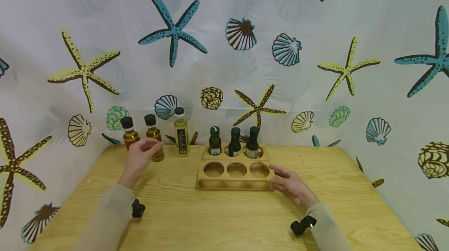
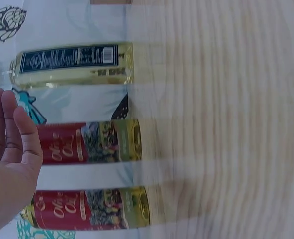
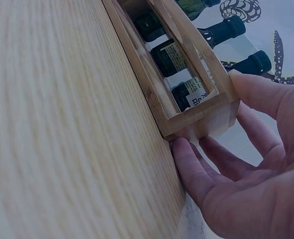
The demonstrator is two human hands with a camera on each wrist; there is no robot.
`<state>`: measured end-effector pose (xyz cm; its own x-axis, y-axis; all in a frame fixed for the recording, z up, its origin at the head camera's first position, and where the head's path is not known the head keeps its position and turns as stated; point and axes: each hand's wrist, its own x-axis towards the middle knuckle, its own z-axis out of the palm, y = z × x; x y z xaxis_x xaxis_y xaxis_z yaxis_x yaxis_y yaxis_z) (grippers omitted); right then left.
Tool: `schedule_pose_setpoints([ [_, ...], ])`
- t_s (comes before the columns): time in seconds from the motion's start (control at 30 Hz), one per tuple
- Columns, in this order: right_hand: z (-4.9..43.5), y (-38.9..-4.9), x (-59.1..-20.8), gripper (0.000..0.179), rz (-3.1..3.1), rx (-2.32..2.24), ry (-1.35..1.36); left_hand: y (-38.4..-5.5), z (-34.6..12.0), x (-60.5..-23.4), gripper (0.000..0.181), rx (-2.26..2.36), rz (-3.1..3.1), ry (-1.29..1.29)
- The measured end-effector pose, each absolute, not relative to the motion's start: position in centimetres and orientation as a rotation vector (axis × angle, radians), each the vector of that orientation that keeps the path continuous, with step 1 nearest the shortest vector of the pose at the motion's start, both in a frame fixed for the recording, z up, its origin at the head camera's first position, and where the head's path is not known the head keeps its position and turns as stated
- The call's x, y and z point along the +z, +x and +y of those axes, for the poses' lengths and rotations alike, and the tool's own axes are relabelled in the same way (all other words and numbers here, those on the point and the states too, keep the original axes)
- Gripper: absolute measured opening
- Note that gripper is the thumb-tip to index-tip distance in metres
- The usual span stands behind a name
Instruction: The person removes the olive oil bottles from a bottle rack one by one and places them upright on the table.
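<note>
My left hand [image 1: 142,155] is raised in front of two olive oil bottles, its fingers loosely bent and holding nothing. The red-labelled olive oil bottles [image 2: 62,144] have black caps; the left hand partly hides both in the head view. To their right stands a taller clear bottle [image 1: 182,137] of yellow oil with a dark label. My right hand [image 1: 292,186] grips the right end of a two-tier wooden bottle rack [image 1: 235,184], thumb and fingers spread across its end panel. Three dark bottles [image 1: 234,142] stand in the rack's back row; its front-row holes hold nothing.
The wooden table [image 1: 210,220] runs back to a hanging curtain [image 1: 217,64] printed with starfish and shells. This curtain also closes off both sides. A black wrist camera [image 1: 138,208] is on the left forearm, and another wrist camera [image 1: 302,225] is on the right.
</note>
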<state>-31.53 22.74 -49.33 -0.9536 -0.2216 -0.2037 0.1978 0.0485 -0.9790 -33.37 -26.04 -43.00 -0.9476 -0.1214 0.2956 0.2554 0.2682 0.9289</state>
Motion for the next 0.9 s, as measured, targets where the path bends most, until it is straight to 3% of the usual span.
schedule_pose_setpoints([
  [0.2, 22.7, -31.2, -49.4, 0.057, 2.032, -1.967, -0.026, -31.9, -24.0, -42.4, 0.034, -1.820, -2.211, -0.113],
  [0.9, 22.7, -31.4, -49.4, 0.056, 2.032, -1.963, -0.037, -33.4, -19.3, -43.1, 0.029, -1.977, -2.210, -0.183],
])
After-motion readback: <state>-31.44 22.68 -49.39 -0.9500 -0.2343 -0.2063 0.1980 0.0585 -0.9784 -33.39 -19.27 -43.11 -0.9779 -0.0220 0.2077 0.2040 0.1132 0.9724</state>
